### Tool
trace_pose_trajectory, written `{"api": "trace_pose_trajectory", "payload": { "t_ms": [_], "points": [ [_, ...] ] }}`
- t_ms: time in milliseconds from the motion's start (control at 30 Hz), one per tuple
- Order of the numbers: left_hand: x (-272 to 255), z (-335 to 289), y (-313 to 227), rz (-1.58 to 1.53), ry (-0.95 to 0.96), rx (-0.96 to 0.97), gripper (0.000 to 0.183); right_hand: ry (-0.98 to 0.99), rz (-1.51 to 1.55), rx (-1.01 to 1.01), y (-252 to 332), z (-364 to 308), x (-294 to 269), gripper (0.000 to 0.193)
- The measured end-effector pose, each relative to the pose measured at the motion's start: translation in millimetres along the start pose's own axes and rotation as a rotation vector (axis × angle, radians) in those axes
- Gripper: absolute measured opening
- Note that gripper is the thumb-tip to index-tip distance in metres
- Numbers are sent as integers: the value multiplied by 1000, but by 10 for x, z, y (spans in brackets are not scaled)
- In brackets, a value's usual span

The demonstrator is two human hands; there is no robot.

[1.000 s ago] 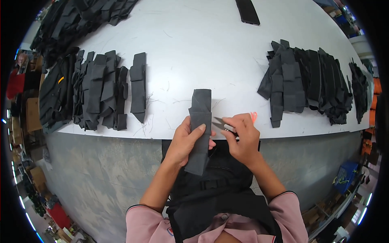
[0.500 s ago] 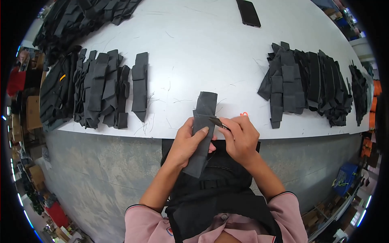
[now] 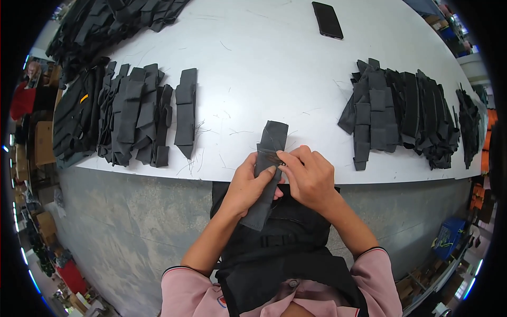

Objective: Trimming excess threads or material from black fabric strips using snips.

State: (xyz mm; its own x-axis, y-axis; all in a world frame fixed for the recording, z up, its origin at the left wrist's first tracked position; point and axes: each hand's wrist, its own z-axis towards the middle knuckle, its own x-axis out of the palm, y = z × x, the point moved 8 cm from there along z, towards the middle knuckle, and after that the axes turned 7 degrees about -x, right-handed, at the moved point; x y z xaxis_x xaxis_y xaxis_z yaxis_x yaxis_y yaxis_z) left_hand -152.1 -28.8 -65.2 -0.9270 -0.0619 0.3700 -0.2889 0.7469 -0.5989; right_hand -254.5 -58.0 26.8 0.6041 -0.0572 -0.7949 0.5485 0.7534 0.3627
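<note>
One held strip [image 3: 265, 159], one yellow tag [image 3: 84, 98]

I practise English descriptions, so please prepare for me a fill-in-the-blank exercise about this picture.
The left hand holds a long dark-grey fabric strip, its ____ lying on the upper face.
One separate dark-grey fabric strip lies to the ____ of that hand.
The flat black rectangular phone on the smooth white table lies to the ____ of that separate strip.
The short fabric sleeves are mostly ____, with dark trim.

Missing words: thumb; left; right; pink.
</note>
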Motion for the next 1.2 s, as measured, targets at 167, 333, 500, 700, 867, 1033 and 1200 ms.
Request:
{"api": "trace_pose_trajectory", "payload": {
  "t_ms": [167, 333, 500, 700, 867, 1033, 1200],
  "points": [
    [30, -1, -5, -3, 18, -12, 29, -27, 41, -17, -16, -19, 23, 33],
    [66, -8, 6, 3, 14, -33, 31, -19, 40, 31, -44, -72, 58, 33],
    [78, -1, 14, 5, 19, -24, 32, -40, 0, 18, -13, -96, 48, 34],
    [90, -4, 21, 18, 11, -28, 29, -55, -57, 7, 8, -142, 63, 44],
    [112, -10, 25, 41, 18, -42, 29, -87, -31, -3, 2, -189, 43, 43],
    [24, 31, 42, 54, -7, -10, 31, -172, 126, 199, -147, -261, -112, 36],
    [102, 91, -10, -1, 81, 40, 29, -109, 864, 773, -566, -404, 387, 20]
  ]
}}
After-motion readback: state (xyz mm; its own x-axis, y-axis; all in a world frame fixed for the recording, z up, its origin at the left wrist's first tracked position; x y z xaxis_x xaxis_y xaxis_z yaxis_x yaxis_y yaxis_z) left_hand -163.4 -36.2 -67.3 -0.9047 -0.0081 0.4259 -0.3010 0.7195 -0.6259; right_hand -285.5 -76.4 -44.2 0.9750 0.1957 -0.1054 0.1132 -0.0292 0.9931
